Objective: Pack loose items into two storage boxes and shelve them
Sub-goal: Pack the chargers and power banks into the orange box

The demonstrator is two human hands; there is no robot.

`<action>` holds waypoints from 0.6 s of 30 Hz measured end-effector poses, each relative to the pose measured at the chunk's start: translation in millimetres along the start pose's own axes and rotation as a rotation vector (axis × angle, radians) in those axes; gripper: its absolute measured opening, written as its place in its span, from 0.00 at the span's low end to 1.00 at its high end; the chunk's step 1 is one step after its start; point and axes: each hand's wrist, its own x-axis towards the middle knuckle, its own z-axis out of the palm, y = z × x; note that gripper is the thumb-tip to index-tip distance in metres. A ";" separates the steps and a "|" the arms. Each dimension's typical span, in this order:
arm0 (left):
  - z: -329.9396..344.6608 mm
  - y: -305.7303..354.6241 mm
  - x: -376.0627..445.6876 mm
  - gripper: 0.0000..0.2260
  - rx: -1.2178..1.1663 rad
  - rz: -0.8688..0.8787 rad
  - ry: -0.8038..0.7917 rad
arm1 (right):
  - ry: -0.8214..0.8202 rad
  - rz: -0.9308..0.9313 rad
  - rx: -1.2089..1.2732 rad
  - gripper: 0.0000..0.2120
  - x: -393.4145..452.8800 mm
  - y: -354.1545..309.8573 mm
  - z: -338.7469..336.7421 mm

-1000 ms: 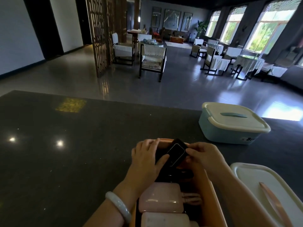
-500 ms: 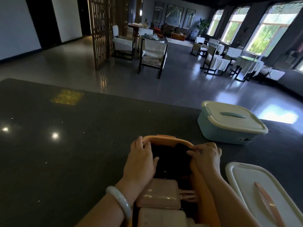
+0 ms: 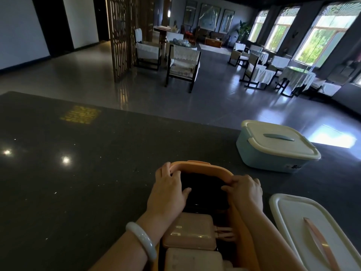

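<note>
An open orange storage box (image 3: pixel 201 166) stands on the dark counter right in front of me. At its far end lies a black item (image 3: pixel 205 184). Nearer to me are a pink power bank (image 3: pixel 191 231) with a short cable and a second pale pink block (image 3: pixel 193 259). My left hand (image 3: pixel 168 192) straddles the box's far left rim, fingers outside and thumb on the black item. My right hand (image 3: pixel 246 190) holds the far right rim the same way. A light blue storage box (image 3: pixel 273 149) with its cream lid on stands to the right.
A loose cream lid (image 3: pixel 304 227) with an orange handle lies at the right of the orange box. The speckled dark counter (image 3: pixel 78 182) stretches wide to the left. Beyond its far edge lies a hall with chairs (image 3: pixel 183 67) and tables.
The black item, held up between both hands a second ago, now lies inside the orange box. Both hands have shifted outward onto the box's rim.
</note>
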 end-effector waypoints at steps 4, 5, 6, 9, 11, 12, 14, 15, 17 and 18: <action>-1.6 1.1 -0.4 0.21 0.007 -0.007 -0.012 | 0.023 -0.056 -0.091 0.12 -2.1 -2.5 -1.3; -2.4 1.6 -0.1 0.21 0.009 -0.011 -0.017 | 0.036 -0.063 -0.114 0.12 -3.0 -3.5 -1.2; -3.1 1.9 0.3 0.21 0.009 -0.015 -0.022 | 0.046 -0.070 -0.132 0.12 -3.8 -4.4 -0.9; -4.3 3.2 1.1 0.21 0.010 -0.019 -0.031 | 0.055 -0.091 -0.145 0.12 -6.0 -5.7 -1.0; -4.2 3.6 0.9 0.20 0.011 -0.016 -0.031 | 0.057 -0.093 -0.129 0.12 -6.6 -5.2 -1.4; -4.2 3.6 0.7 0.20 0.011 -0.015 -0.028 | 0.057 -0.091 -0.121 0.13 -6.7 -5.2 -1.5; -4.2 3.2 0.6 0.20 0.011 -0.013 -0.022 | 0.060 -0.090 -0.112 0.13 -7.0 -6.0 -2.0; -4.1 3.2 0.8 0.20 0.012 -0.012 -0.022 | 0.060 -0.094 -0.113 0.13 -7.1 -6.5 -2.3; -4.2 3.4 0.6 0.20 0.011 -0.012 -0.023 | 0.053 -0.111 -0.120 0.13 -7.8 -7.3 -2.9; -4.3 3.4 0.4 0.20 0.012 -0.013 -0.022 | 0.047 -0.121 -0.120 0.14 -8.3 -7.1 -3.0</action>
